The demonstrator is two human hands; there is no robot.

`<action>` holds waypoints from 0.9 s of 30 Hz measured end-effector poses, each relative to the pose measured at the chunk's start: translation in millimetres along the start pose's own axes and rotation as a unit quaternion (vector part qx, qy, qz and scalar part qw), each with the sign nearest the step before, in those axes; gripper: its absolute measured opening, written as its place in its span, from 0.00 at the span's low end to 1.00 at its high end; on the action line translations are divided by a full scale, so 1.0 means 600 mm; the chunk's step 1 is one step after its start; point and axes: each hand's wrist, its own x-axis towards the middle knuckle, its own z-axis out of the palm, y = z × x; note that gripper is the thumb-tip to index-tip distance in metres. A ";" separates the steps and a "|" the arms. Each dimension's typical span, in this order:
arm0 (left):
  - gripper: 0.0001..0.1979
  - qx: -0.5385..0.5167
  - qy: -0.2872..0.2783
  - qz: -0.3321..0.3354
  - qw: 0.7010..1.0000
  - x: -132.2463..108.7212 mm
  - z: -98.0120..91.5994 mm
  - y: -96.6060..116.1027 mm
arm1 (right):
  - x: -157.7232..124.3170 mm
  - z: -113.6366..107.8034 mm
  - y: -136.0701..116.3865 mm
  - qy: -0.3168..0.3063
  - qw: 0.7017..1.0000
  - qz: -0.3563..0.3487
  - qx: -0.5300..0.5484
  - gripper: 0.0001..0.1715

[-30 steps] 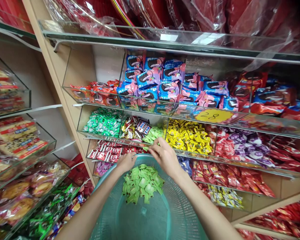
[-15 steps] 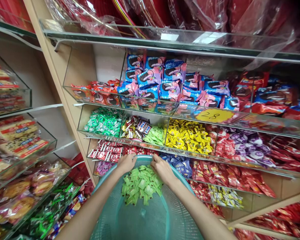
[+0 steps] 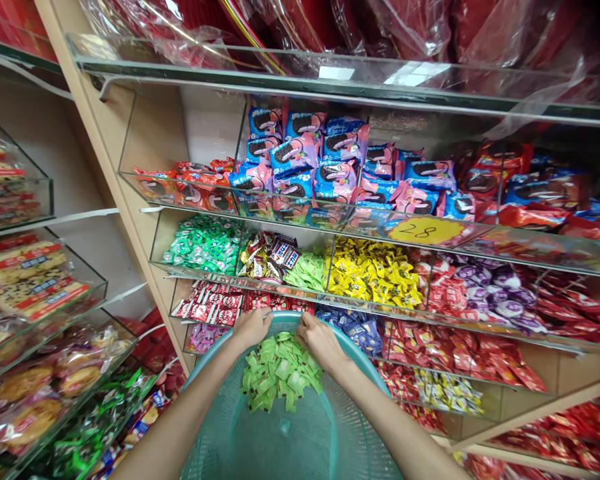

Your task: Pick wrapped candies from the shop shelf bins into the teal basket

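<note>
A large teal plastic basket (image 3: 361, 363) with mesh walls is tilted before me, its far rim close to the shelves. My left hand (image 3: 253, 328) is closed over that rim on the left side. On the right part of the same rim, my right hand (image 3: 321, 343) has its fingers curled over the edge. Between and below the hands, a heap of small green-wrapped candies (image 3: 281, 373) lies in the far part of the basket. Similar green packets (image 3: 306, 270) fill part of a shelf bin just above, beside brown-wrapped candies (image 3: 267, 253).
Glass-fronted shelves hold yellow candies (image 3: 375, 270), green candies (image 3: 203, 243), and blue-pink cookie packs (image 3: 295, 153). A yellow price tag (image 3: 427, 230) reads 28. At left, another shelf unit carries packaged crackers (image 3: 25, 267). Plastic-wrapped red items (image 3: 410, 27) sit on the top shelf.
The shelves have shifted very slightly left in view. Both hands keep their grip on the basket rim, and the green candies lie as before.
</note>
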 end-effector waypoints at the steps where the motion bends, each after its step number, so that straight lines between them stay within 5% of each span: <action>1: 0.20 0.000 0.000 0.000 1.000 0.000 -0.001 0.001 | -0.001 -0.003 -0.001 0.008 1.000 -0.009 -0.002 0.08; 15: 0.19 -0.008 0.003 0.010 1.000 0.004 -0.004 0.004 | 0.052 -0.152 -0.012 0.175 0.983 -0.023 0.055 0.13; 27: 0.21 -0.019 0.009 -0.013 1.000 -0.002 -0.011 -0.013 | 0.103 -0.146 0.007 0.156 0.987 0.008 0.024 0.09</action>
